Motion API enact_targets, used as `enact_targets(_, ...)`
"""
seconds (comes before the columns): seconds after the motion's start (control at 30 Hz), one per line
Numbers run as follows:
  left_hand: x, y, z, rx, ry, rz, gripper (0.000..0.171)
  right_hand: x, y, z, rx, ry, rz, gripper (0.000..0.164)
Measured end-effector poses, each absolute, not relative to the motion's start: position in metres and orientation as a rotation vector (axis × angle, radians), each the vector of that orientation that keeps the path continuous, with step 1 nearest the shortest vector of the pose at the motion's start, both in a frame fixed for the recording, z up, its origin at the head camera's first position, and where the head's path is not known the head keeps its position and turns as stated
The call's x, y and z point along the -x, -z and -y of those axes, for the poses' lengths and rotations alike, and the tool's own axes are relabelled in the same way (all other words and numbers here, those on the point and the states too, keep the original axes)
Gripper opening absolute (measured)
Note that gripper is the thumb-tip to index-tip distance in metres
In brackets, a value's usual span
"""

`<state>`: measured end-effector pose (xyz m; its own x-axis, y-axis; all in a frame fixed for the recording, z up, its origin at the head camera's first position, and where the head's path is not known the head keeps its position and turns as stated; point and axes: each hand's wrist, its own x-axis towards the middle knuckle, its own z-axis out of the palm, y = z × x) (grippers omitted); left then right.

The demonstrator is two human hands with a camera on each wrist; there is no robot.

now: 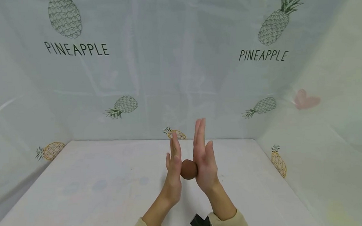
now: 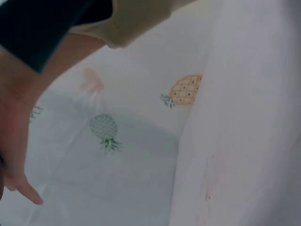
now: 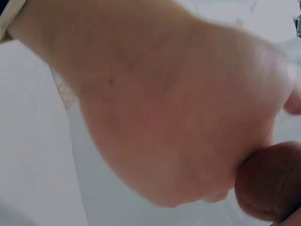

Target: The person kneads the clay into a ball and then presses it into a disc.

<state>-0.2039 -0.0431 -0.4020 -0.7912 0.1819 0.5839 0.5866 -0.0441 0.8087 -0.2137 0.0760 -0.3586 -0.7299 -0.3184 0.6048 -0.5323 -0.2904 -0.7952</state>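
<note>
A smooth brown ball sits between two upright palms above the white tabletop. My left hand touches it from the left, fingers straight and pointing up. Against its right side rests my right hand, also with straight fingers. In the right wrist view, a palm fills the middle and the ball shows at the lower right, with a faint crease on its surface. The left wrist view catches only part of a hand and a sleeve; a dark sliver at the left edge is too cut off to make out.
Under the hands stretches a white table. A pale sheet printed with pineapples hangs behind it and along both sides. Black devices sit at the beige sleeve cuffs.
</note>
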Motion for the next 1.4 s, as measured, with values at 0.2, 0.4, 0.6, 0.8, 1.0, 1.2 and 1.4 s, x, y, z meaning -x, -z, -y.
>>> enact_targets(0.2,0.202,0.396,0.054,0.768,1.894,1.892,0.063,0.22,0.373,-0.064,-1.126,-2.22,1.839,0.063)
enact_targets(0.4,0.209,0.387,0.068,0.716,1.982,1.839,0.064,0.205,0.371,-0.051,-1.184,-2.217,1.878,0.063)
enact_targets(0.6,0.211,0.391,0.064,0.702,1.978,1.878,0.061,0.195,0.361,-0.055,-1.212,-2.16,1.818,0.064)
enact_targets(0.8,0.203,0.394,0.052,0.802,1.904,1.917,0.06,0.203,0.36,-0.067,-1.13,-2.171,1.784,0.062)
enact_targets(1.0,0.193,0.387,0.053,0.827,1.887,1.898,0.06,0.217,0.37,-0.064,-1.094,-2.287,1.789,0.063)
enact_targets(1.2,0.199,0.382,0.065,0.759,1.87,1.879,0.066,0.216,0.383,-0.049,-1.124,-2.35,1.839,0.065)
enact_targets(1.4,0.209,0.38,0.077,0.71,1.962,1.808,0.067,0.204,0.378,-0.042,-1.196,-2.294,1.877,0.065)
